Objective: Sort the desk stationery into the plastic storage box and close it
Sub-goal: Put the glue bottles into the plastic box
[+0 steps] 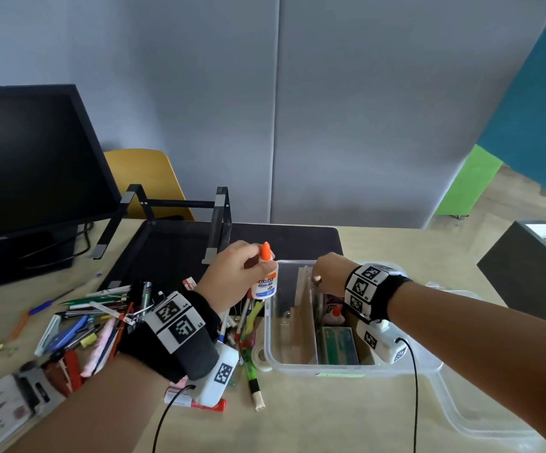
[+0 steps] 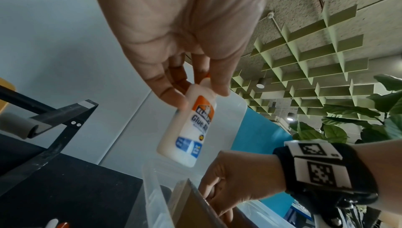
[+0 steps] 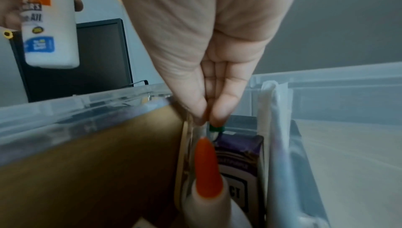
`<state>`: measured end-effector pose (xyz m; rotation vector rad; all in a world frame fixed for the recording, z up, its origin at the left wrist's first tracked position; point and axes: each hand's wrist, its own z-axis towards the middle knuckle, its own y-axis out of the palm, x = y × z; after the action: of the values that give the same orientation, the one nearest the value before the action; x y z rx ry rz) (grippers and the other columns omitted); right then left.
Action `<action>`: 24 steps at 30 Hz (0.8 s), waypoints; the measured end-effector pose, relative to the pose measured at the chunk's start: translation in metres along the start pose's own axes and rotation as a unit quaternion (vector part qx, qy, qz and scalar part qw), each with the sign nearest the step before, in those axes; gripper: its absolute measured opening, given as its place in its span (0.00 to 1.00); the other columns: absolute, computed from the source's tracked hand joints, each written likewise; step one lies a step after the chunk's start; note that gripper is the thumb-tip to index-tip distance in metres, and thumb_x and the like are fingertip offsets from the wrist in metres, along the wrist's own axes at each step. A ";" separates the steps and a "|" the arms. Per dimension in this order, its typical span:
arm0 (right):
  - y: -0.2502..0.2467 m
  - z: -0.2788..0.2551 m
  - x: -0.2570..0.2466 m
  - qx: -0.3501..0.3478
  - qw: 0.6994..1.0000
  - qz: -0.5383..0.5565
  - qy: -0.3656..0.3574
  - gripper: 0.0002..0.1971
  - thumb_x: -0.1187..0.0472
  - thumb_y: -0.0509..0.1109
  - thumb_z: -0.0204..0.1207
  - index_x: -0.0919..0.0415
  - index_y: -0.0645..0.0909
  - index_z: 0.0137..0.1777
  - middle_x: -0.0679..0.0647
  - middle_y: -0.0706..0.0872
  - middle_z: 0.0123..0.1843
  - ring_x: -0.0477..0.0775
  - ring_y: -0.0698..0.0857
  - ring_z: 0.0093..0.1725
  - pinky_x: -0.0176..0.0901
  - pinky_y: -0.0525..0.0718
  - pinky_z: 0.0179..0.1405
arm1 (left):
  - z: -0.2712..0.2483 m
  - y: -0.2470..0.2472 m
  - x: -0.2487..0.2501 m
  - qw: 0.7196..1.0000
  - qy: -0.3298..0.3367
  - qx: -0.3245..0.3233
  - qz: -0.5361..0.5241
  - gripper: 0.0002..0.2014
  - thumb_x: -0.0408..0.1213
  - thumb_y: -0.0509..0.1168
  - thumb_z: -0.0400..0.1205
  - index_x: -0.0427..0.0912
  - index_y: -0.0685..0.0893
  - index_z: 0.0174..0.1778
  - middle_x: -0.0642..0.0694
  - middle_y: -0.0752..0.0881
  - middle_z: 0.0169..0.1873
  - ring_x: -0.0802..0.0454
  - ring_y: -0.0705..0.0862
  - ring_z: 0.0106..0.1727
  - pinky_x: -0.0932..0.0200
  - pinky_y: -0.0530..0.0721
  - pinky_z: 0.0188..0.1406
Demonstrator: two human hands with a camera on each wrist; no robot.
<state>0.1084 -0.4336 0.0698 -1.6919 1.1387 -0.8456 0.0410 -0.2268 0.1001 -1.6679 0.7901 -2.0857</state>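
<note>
My left hand [image 1: 234, 276] grips a white glue bottle [image 1: 265, 282] with an orange cap by its neck and holds it upright just above the left rim of the clear plastic box [image 1: 346, 369]. The left wrist view shows the glue bottle [image 2: 187, 132] hanging from my fingertips [image 2: 174, 97]. My right hand [image 1: 328, 273] reaches down into the box beside a cardboard divider [image 1: 307, 322]. In the right wrist view its fingertips [image 3: 219, 116] pinch a thin item with a green cap [image 3: 216, 129]. A second glue bottle [image 3: 206, 171] and a purple carton [image 3: 239, 163] stand in that compartment.
A heap of pens and markers [image 1: 101, 322] and a tape roll [image 1: 260, 354] lie left of the box. The clear lid [image 1: 480, 416] rests at its right. A monitor [image 1: 30, 158], a black stand [image 1: 180, 204] and a dark mat lie behind; a grey bin [image 1: 526, 276] is far right.
</note>
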 end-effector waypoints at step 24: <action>0.028 -0.067 0.033 -0.005 0.993 0.004 -0.117 0.14 0.64 0.60 0.80 0.60 0.87 0.57 0.54 0.88 0.57 0.58 0.83 0.60 0.46 0.79 0.60 | 0.063 0.063 0.051 0.956 0.051 -0.215 0.191 0.10 0.42 0.70 0.78 0.43 0.90 0.51 0.47 0.89 0.47 0.50 0.85 0.48 0.58 0.82 0.49</action>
<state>0.0513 -0.4895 0.0698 -1.7417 0.9899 -0.6197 0.0849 -0.3191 0.1091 -1.4520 1.5552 -1.8218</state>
